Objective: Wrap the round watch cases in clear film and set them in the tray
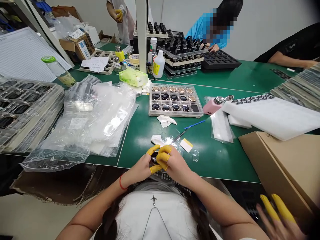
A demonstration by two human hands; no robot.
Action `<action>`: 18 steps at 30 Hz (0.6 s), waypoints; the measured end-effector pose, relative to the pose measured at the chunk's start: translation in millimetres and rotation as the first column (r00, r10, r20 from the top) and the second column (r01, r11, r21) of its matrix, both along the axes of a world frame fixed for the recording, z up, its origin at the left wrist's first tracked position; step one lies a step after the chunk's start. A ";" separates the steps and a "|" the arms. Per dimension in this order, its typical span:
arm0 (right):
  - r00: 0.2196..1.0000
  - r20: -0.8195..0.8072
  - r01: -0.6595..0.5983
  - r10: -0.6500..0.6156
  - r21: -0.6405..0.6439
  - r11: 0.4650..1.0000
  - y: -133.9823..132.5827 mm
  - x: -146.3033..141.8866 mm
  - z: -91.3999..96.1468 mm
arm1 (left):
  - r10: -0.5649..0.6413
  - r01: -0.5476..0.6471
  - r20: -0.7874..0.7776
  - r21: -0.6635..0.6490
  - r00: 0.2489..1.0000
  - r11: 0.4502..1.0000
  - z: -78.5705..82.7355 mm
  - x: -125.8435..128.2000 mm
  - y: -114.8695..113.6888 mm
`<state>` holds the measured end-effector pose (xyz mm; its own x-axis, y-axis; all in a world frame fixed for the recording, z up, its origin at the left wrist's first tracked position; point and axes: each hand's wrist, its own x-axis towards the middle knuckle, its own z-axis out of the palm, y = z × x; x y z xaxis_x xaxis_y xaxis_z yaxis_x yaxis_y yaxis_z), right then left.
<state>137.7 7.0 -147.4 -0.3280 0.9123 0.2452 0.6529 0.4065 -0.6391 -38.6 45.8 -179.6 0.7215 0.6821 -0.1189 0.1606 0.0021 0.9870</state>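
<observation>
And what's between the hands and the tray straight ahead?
In the head view: crumpled white tissue, a blue tool, a dark tool, clear film and a yellow-edged white pad.

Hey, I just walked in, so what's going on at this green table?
Someone wearing yellow finger covers has a dark round piece between the left hand and right hand, close to the table's near edge. Just beyond the hands lie tweezers and a blue stick. Farther back sits a clear tray holding rows of round pieces. Across the table, a person in blue has their hands by a black tray.
</observation>
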 end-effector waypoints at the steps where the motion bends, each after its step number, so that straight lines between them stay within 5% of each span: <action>1: 1.000 0.022 -0.005 0.005 0.009 1.000 -3.5 1.5 -1.8 | 0.021 -0.021 0.000 -0.010 1.000 1.000 -0.6 -1.8 -0.1; 4: 0.971 0.146 0.206 -0.189 -0.114 0.972 -8.1 18.3 -8.8 | 0.047 -0.045 0.019 -0.117 0.999 0.992 -2.5 -8.9 0.2; 6: 0.864 0.359 0.423 -0.352 -0.140 0.895 -3.6 31.3 -12.2 | 0.041 -0.033 0.040 -0.191 0.998 0.981 -3.8 -13.4 0.6; 8: 0.757 0.511 0.505 -0.407 -0.061 0.861 6.6 35.5 -13.7 | 0.045 -0.033 0.052 -0.221 0.998 0.975 -5.0 -16.1 1.3; 11: 0.816 0.444 0.408 -0.371 0.012 0.913 30.3 21.5 -16.5 | 0.075 -0.052 0.084 -0.253 0.994 0.966 -5.6 -15.7 2.6; 14: 0.916 0.344 0.242 -0.207 -0.060 0.968 53.5 2.4 -22.1 | 0.119 -0.085 0.096 -0.303 0.988 0.949 -4.1 -15.1 4.2; 18: 0.969 0.198 0.167 -0.149 -0.077 0.983 52.2 -9.4 -19.3 | 0.183 -0.169 0.016 -0.315 0.983 0.934 0.4 -20.4 6.7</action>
